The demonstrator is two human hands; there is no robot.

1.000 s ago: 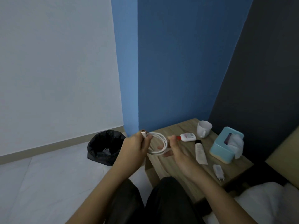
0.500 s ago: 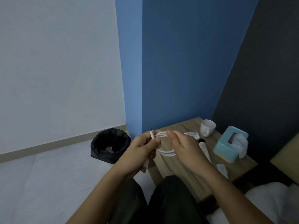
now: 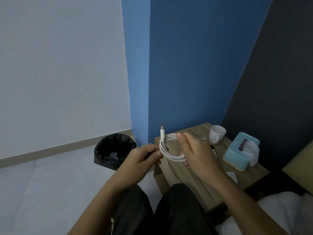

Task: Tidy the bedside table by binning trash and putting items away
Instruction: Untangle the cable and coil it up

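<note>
White cable (image 3: 166,150) now gathered into tidy coil above bedside table's (image 3: 194,184) front-left corner; connector end swung upright. Coil pinched by left hand (image 3: 142,159), clasped by right hand (image 3: 197,152). Winding judged nearly done; stowing awaited.

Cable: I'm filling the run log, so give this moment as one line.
phase: coiling | cable: looped, held by both | left hand, right hand: gripping | bin: on floor

A bedroom: wooden bedside table (image 3: 194,182) with mug (image 3: 216,136) and tissue box (image 3: 237,155), beside white bedding (image 3: 284,209).
</note>
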